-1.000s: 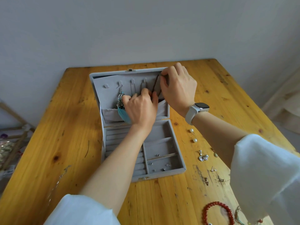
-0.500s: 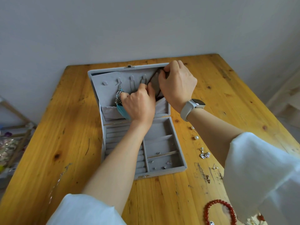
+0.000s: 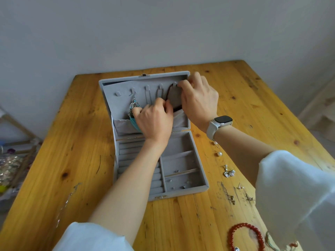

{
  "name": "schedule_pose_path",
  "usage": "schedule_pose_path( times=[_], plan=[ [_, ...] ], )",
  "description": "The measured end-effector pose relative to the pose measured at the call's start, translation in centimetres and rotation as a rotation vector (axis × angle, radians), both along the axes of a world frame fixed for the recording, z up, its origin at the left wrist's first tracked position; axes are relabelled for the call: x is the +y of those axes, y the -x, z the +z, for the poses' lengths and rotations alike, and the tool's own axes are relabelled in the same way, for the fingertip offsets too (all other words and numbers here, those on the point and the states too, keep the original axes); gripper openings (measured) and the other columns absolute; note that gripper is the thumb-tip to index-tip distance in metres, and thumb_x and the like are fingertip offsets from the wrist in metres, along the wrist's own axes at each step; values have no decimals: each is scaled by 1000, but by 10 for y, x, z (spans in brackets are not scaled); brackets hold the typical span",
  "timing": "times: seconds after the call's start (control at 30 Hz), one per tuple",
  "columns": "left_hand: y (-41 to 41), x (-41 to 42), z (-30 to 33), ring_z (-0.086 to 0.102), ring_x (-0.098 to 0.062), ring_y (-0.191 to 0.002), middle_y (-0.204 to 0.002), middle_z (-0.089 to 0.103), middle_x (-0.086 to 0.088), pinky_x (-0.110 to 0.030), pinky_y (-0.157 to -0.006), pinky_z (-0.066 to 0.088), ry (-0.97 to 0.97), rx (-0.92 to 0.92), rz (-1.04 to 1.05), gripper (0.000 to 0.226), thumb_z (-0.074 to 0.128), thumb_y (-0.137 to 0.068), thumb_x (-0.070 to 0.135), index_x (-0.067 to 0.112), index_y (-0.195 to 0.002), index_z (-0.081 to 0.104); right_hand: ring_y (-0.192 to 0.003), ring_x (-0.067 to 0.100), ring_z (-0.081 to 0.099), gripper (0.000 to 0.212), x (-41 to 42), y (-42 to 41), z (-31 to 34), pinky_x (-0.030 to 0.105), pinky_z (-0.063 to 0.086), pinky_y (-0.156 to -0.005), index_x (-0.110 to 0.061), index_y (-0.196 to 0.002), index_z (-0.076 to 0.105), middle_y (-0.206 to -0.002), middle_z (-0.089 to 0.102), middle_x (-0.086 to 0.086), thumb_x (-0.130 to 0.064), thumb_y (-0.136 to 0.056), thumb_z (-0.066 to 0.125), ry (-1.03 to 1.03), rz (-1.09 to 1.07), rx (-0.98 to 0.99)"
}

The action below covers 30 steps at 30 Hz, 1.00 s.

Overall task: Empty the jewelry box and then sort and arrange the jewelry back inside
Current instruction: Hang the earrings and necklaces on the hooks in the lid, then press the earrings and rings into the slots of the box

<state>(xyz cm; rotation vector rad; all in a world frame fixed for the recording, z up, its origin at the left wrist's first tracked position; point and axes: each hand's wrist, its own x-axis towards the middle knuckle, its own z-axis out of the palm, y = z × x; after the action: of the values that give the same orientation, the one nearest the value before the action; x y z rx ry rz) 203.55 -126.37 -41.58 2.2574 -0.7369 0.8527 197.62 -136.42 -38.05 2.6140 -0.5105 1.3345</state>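
The right hand point(image 3: 198, 104) pinches the dark cord necklace point(image 3: 169, 91) at the lid's last hook. The left hand point(image 3: 154, 120) has its fingers point(image 3: 159, 104) closed on the cord lower down, inside the jewelry box point(image 3: 197, 187).

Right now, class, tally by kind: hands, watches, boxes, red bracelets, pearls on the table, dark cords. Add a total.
Hands: 2, left hand and right hand
Watch: 1
Box: 1
Red bracelet: 1
Pearls: 2
Dark cord: 1
Total: 8
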Motion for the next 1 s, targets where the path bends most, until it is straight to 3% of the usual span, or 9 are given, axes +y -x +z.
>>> schedule_pose_path(
  times=[0.13, 0.3, 0.4, 0.5, 0.63, 0.83, 1.0],
  plan=[
    [3, 8, -6, 56, -24, -54, -53, 59, -1, -32, -66, 23, 13, -42, -64, 11, 59, -79, 23, 14, -74, 61, -64, 26, 56, 7, 6, 4, -7, 20, 25, -41, -9, -80, 65, -78, 59, 9, -8, -75, 60, -69, 35, -6],
    [7, 19, -9, 54, -25, -64, -66, 65, 2, -34, -71, 26, -52, -174, -152, 9, 58, -82, 16, 15, -77, 65, -85, 30, 57, 23, 13, 13, -12, 24, 38, -44, -6, -100, 66, -95, 60, 14, -6, -81, 53, -244, 163, 19],
    [12, 28, -11, 58, -24, -73, -82, 66, -1, -34, -75, 28, -53, -164, -206, 13, 55, -83, 16, 14, -82, 68, -93, 30, 55, 34, 17, 27, -15, 31, 47, -56, -7, -115, 60, -107, 58, 14, -6, -84, 49, -283, 228, 80],
    [22, 38, -8, 61, -26, -88, -104, 65, -7, -37, -83, 33, -76, -115, -250, 25, 49, -84, 21, 11, -97, 68, -100, 29, 53, 39, 24, 54, -17, 31, 46, -76, -7, -123, 54, -114, 56, 13, -8, -85, 46, -400, 258, 108],
    [48, 56, -2, 55, -31, -109, -123, 57, -13, -44, -88, 41, -138, -32, -252, 37, 43, -83, 27, 11, -110, 63, -97, 26, 55, 33, 41, 109, -25, 33, 48, -77, -8, -115, 59, -109, 57, 10, -9, -85, 44, -597, 252, 68],
    [141, 81, -19, 53, -24, -107, -117, 58, -10, -36, -88, 41, -55, 110, -409, 30, 47, -83, 19, 10, -106, 63, -85, 24, 57, 23, 66, 200, -55, 35, 49, -72, -9, -96, 66, -90, 64, 5, -7, -84, 47, -644, 187, 180],
    [203, 87, -49, 55, -19, -101, -109, 62, -5, -33, -86, 49, -126, 260, -612, 33, 41, -85, 19, 9, -107, 63, -86, 22, 53, 21, 61, 233, -66, 30, 42, -74, -9, -99, 66, -91, 64, 5, -2, -87, 51, -758, 3, 176]
  ],
)
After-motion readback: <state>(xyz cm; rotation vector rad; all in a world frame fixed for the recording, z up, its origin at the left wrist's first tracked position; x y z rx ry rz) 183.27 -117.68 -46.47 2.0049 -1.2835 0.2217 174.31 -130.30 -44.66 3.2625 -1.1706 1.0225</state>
